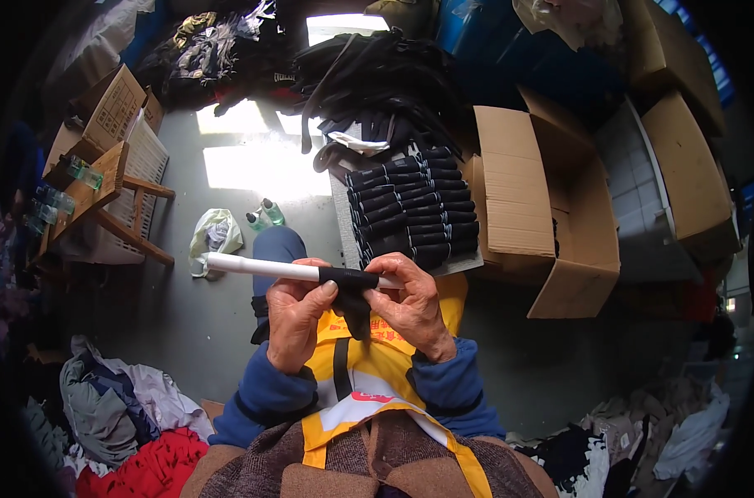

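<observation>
In front of my lap a white plastic tube (271,268) lies level, its narrower end pointing left. Black cloth (348,282) is wrapped around its right part, and a loose end hangs down. My left hand (296,324) is closed on the tube and the cloth's left edge, thumb in front. At the right end, my right hand (412,305) is closed around the tube, with thumb and fingers against the black cloth. Just beyond, neatly stacked black cloth bundles (410,203) with pale stripes sit on a low grey surface. Loose black strips (377,75) are heaped behind them.
An open cardboard box (518,191) stands right of the stack. Left are a wooden stool (103,187) with bottles and a white plastic basket (149,158). A plastic bag (215,232) and green bottles (265,216) stand on the floor. Clothes (103,407) lie in heaps nearby.
</observation>
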The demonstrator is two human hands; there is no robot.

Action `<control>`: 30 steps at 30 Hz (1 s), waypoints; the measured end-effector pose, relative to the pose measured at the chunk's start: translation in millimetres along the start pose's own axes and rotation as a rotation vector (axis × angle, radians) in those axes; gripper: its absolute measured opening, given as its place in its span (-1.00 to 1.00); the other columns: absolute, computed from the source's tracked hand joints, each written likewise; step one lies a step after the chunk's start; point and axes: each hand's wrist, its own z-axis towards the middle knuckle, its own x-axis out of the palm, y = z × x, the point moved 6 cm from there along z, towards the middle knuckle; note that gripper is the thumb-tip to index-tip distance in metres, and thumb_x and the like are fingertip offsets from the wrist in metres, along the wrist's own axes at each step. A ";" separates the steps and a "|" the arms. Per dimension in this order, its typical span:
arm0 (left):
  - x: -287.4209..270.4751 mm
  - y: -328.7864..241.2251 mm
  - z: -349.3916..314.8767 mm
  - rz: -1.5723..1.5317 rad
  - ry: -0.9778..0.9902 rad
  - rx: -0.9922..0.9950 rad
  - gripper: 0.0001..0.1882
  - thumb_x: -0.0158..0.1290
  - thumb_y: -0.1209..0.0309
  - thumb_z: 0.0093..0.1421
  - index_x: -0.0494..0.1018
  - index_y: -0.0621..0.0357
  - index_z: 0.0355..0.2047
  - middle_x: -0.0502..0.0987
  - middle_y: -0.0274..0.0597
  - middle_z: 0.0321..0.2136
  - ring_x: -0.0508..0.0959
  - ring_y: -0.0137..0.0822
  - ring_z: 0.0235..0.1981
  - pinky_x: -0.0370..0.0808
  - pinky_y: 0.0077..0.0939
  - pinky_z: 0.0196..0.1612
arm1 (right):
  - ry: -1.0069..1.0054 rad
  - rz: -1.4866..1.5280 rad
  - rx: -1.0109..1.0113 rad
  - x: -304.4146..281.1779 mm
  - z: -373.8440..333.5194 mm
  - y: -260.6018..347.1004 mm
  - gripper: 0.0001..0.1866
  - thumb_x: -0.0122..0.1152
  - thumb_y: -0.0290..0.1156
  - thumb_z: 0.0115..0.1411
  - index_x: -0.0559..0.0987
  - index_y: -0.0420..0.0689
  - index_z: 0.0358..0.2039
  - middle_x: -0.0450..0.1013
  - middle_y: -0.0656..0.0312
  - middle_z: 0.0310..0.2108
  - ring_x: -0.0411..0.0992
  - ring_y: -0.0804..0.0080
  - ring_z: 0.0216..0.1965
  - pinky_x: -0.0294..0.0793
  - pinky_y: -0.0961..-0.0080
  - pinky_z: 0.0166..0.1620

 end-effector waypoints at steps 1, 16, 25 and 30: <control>-2.9 1.8 0.6 -0.021 -0.011 -0.029 -0.73 0.10 0.60 0.06 0.36 0.28 -0.20 0.48 -0.20 -0.41 0.49 -0.44 -0.44 0.49 -0.60 -0.34 | -0.006 0.019 -0.047 0.5 -0.1 -0.4 -0.73 0.27 -0.67 -0.04 0.48 -0.24 -0.28 0.37 0.26 -0.32 0.44 0.57 -0.28 0.46 0.73 -0.22; -6.4 10.1 0.2 -0.055 -0.064 -0.006 -0.69 0.13 0.62 0.03 0.40 0.30 -0.17 0.50 -0.19 -0.37 0.52 -0.43 -0.36 0.49 -0.62 -0.25 | 0.006 -0.065 0.066 -3.1 -7.8 -2.7 -0.70 0.35 -0.54 -0.05 0.53 -0.23 -0.25 0.42 0.23 -0.34 0.44 0.53 -0.30 0.48 0.66 -0.24; -4.7 11.2 -3.5 0.018 -0.080 0.003 -0.70 0.14 0.63 0.02 0.42 0.32 -0.19 0.51 -0.18 -0.36 0.52 -0.44 -0.37 0.47 -0.64 -0.22 | -0.088 0.011 -0.167 -13.4 -3.8 -1.2 -0.70 0.35 -0.59 -0.09 0.54 -0.24 -0.28 0.45 0.19 -0.34 0.45 0.47 -0.30 0.47 0.64 -0.26; -4.8 8.9 -1.4 0.096 -0.078 -0.003 -0.73 0.15 0.59 0.03 0.44 0.31 -0.22 0.52 -0.20 -0.37 0.51 -0.46 -0.39 0.46 -0.64 -0.23 | -0.133 0.054 -0.157 -15.5 -7.8 -1.1 -0.74 0.33 -0.60 -0.06 0.55 -0.22 -0.29 0.44 0.21 -0.33 0.44 0.48 -0.27 0.48 0.64 -0.17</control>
